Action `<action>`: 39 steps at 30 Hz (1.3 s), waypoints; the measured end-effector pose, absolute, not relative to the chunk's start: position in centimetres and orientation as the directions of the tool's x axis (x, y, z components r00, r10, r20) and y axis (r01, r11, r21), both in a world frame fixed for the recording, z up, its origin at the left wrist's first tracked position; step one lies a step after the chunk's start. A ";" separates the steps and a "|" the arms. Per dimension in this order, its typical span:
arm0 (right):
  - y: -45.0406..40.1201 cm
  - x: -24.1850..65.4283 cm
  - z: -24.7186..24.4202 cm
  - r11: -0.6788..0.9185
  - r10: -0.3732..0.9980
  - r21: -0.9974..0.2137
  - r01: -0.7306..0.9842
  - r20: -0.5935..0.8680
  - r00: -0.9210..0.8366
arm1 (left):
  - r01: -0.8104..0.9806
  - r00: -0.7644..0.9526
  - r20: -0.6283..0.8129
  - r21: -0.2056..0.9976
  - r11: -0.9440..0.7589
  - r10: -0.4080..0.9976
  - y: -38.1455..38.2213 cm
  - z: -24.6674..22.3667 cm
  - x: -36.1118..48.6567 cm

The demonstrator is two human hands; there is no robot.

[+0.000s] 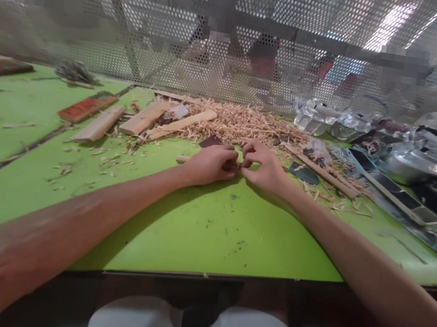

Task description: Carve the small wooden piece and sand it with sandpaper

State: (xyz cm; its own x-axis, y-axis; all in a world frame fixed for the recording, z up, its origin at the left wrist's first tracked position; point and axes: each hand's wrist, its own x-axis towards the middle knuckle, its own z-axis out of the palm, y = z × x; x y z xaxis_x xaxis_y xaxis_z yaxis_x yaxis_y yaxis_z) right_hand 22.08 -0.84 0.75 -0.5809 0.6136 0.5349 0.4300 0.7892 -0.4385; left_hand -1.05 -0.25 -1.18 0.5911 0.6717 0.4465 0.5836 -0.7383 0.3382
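Both my hands meet over the middle of the green table, their fingertips almost touching. My left hand (214, 165) is closed with its fingers curled in. A pale wooden stick (181, 159) pokes out to the left behind its wrist; whether the fingers hold it is hidden. My right hand (266, 168) pinches thumb and forefinger together beside the left fingertips, the other fingers arched. Something small and dark shows between the two hands, too small to name. Just behind the left hand lies a dark brown sheet (210, 141), and a dark green scrap (304, 172) is right of the right hand.
Wood shavings (245, 123) are heaped against the perforated metal screen (171, 40). Wooden blocks (99, 123) and a red-painted block (87, 107) lie left. A long stick (320, 171), foil-like silvery bundles (419, 154) and a dark-panelled strip (395, 188) lie right. People are behind the screen.
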 end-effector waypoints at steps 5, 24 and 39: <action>-0.9 22.2 1.8 0.799 0.590 -0.454 0.394 0.460 -0.664 | 0.565 0.593 0.445 0.364 -0.741 0.671 -0.3 -1.0 -1.0; -0.8 22.2 2.0 0.804 0.585 -0.414 0.426 0.428 -0.689 | 0.573 0.600 0.441 0.346 -0.743 0.667 -0.4 -1.1 -1.2; 0.0 22.6 1.3 0.799 0.597 -0.409 0.441 0.446 -0.667 | 0.587 0.602 0.452 0.308 -0.749 0.658 -0.2 -1.4 -1.4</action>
